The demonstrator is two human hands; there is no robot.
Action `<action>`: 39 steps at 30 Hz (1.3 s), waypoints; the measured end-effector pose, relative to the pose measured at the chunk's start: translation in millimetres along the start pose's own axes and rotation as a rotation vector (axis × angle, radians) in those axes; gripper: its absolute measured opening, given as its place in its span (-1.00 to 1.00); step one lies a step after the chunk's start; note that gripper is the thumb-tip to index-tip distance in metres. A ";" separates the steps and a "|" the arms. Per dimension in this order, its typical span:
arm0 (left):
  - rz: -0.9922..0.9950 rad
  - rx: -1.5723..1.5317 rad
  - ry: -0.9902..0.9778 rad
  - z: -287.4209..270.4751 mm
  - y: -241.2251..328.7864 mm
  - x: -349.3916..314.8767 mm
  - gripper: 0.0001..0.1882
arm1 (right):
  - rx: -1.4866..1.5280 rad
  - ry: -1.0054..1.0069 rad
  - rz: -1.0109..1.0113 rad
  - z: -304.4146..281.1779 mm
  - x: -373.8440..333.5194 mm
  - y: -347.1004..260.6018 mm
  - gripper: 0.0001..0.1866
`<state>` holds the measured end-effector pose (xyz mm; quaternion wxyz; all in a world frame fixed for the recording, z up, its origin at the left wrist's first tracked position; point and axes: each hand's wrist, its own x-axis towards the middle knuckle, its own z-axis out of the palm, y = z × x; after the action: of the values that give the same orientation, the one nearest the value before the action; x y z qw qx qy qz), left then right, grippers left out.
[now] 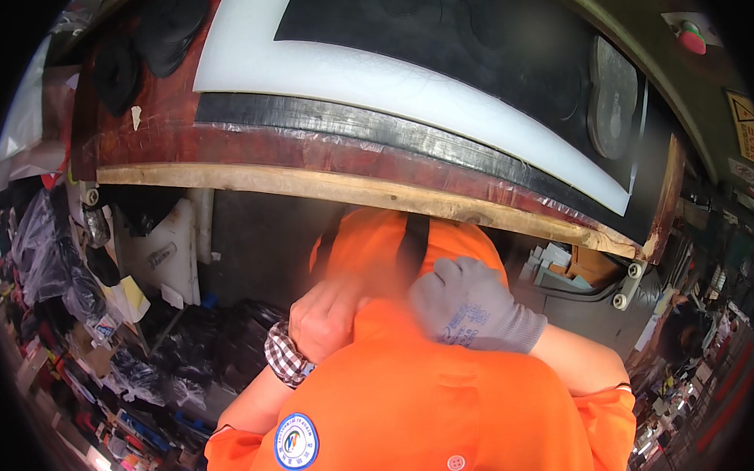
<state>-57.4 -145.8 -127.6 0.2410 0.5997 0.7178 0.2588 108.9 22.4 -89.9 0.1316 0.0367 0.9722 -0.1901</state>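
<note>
Up close, the bare left hand [327, 317] and grey-gloved right hand [466, 305] both curl loosely against bright orange shirt cloth [403, 405], creased and bunched.

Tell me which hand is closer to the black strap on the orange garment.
Right. The gloved right hand lies just beside the black strap, below its lower end. The bare left hand sits farther off to the strap's left, against the orange garment.

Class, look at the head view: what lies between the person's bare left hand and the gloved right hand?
In the head view, orange fabric fills the gap between the left hand and the grey-gloved right hand.
</note>
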 end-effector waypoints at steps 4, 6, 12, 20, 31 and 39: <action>-0.028 -0.007 0.032 1.3 2.5 2.4 -0.79 | 0.039 0.200 0.018 3.1 -6.4 7.4 -0.79; -0.002 -0.030 0.027 2.8 3.1 4.8 -0.79 | 0.157 0.355 0.040 8.1 -4.0 13.2 -0.69; 0.082 -0.110 -0.005 3.5 2.2 10.1 -0.77 | 0.604 0.100 0.108 26.0 12.5 27.2 -0.52; 0.105 -0.087 0.043 5.9 10.0 3.1 -0.72 | 1.041 -0.092 0.142 42.9 15.1 30.0 -0.56; -0.026 -0.043 -0.124 0.5 15.5 1.3 -0.61 | 1.245 0.103 0.317 51.3 10.9 8.3 -0.69; 0.025 0.005 -0.166 -1.0 18.0 3.5 -0.62 | 1.117 0.169 0.181 51.2 2.8 20.1 -0.66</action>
<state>-45.4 -139.7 -115.0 0.2949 0.6286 0.6885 0.2094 120.9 21.7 -143.6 0.0297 0.1988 0.7244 -0.6594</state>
